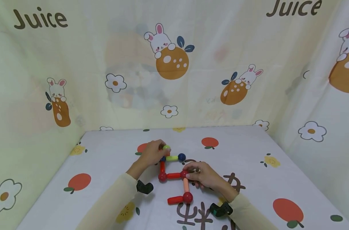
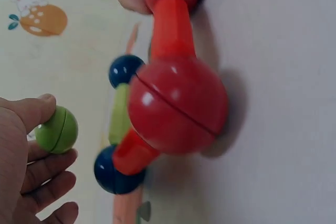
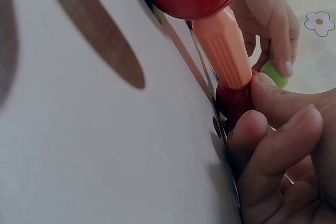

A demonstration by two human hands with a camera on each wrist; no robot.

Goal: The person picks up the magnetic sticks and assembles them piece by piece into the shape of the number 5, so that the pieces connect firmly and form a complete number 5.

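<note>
My left hand (image 1: 152, 154) pinches a green ball (image 2: 59, 129) between thumb and fingers, above the far left of a chain of toy balls and sticks. By that ball, a bit of red shows under the fingertips in the head view. Below it, a yellow-green stick (image 1: 172, 158) joins two dark blue balls (image 1: 181, 157). A red stick runs from the left blue ball to a red ball (image 1: 162, 177), and another red stick (image 1: 173, 175) reaches a second red ball (image 3: 233, 100). My right hand (image 1: 204, 175) grips this second red ball with thumb and fingers.
From the gripped red ball, an orange stick (image 1: 186, 185) leads to a nearer red ball (image 1: 187, 197), with a red stick (image 1: 175, 200) pointing left. The white tablecloth (image 1: 111, 179) carries printed fruit and lettering. A printed curtain (image 1: 208, 38) hangs behind and at both sides.
</note>
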